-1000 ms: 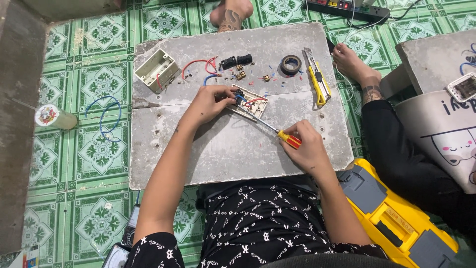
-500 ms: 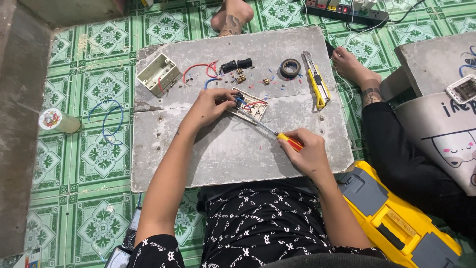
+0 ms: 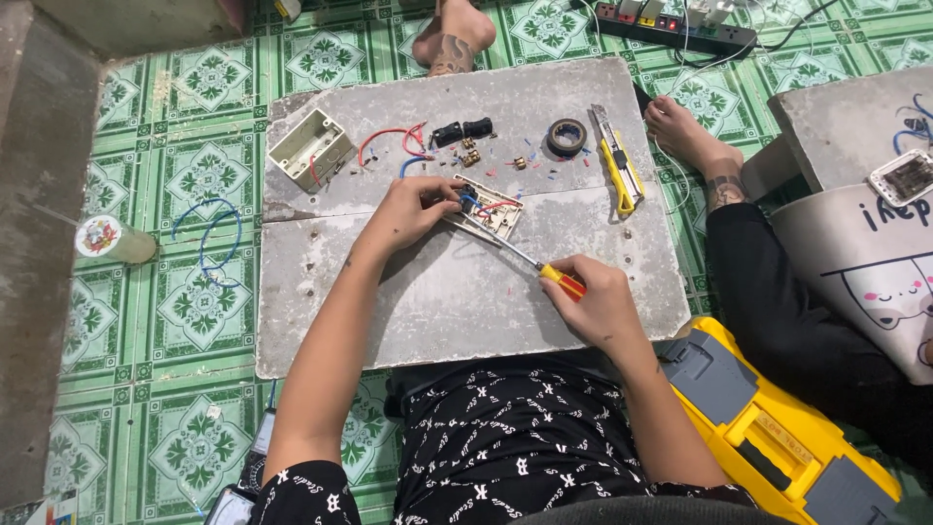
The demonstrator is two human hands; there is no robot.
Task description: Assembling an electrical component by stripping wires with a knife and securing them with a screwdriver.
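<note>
A white rectangular plastic switch plate (image 3: 489, 212) with red and blue wires at its back lies near the middle of a grey concrete slab (image 3: 437, 301) that serves as a low desk on the green patterned tile floor (image 3: 194, 175). The left hand (image 3: 408, 211) rests on the plate's left end, its fingers (image 3: 445, 197) pinched together on the plate and the wires there. The right hand (image 3: 593, 303) is closed around the yellow-and-red handle of a screwdriver (image 3: 525, 258); the thin metal shaft runs up and to the left, and its tip meets the plate.

Further back on the desk, a cream plastic wall box (image 3: 311, 148) sits open near the left corner, with loose red wire (image 3: 389, 141) just beside it. A small black part (image 3: 462, 130) lies near the wire. A roll of black tape (image 3: 567, 136) lies flat towards the right, and a yellow utility knife (image 3: 619, 163) lies just beside it. Small screws and brass pieces are scattered between them.

On the floor, a loop of blue wire (image 3: 209, 238) lies left of the desk, near a small round can (image 3: 115, 239). A yellow and grey toolbox (image 3: 768, 428) lies at the lower right. Another person's bare foot (image 3: 680, 131) rests at the desk's right edge.
</note>
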